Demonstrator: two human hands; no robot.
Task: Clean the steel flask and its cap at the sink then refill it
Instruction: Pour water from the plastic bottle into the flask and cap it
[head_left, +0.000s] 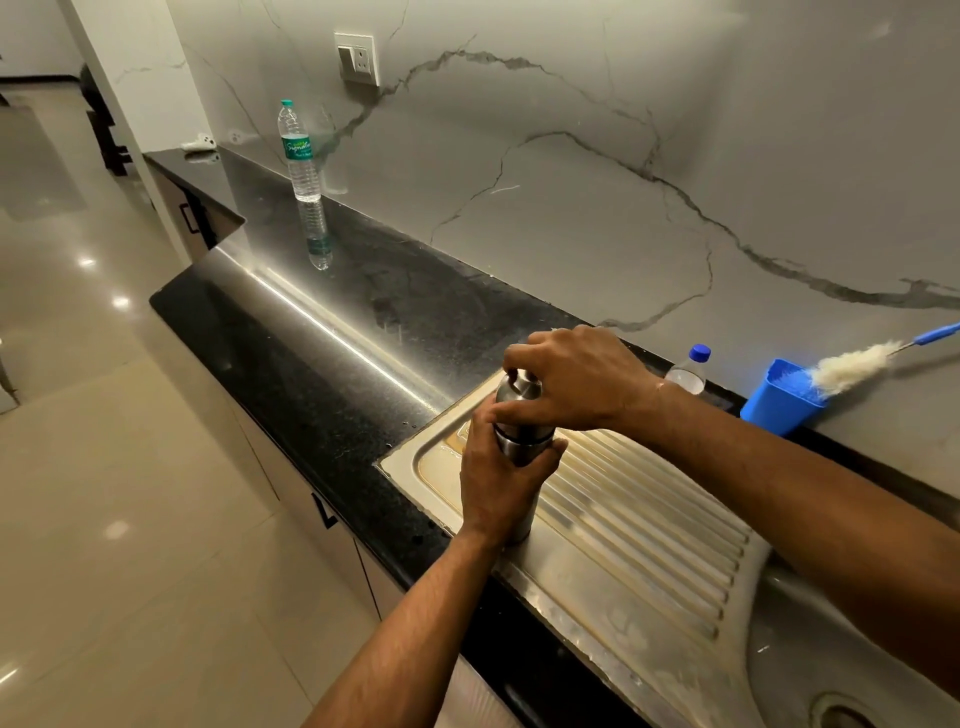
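Head view: hands grip flask (521, 441) upright near drainboard (639, 525) edge.

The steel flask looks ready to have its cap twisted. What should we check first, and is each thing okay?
1. Left hand grips the steel flask body: ok.
2. Right hand fingers are curled round the cap: ok.
3. Flask stands upright on the sink's ribbed drainboard: ok.
4. Bottle brush waits in the blue holder: ok.
5. Cap loose or tight: cannot tell.
6. Tap: cannot tell, out of view.
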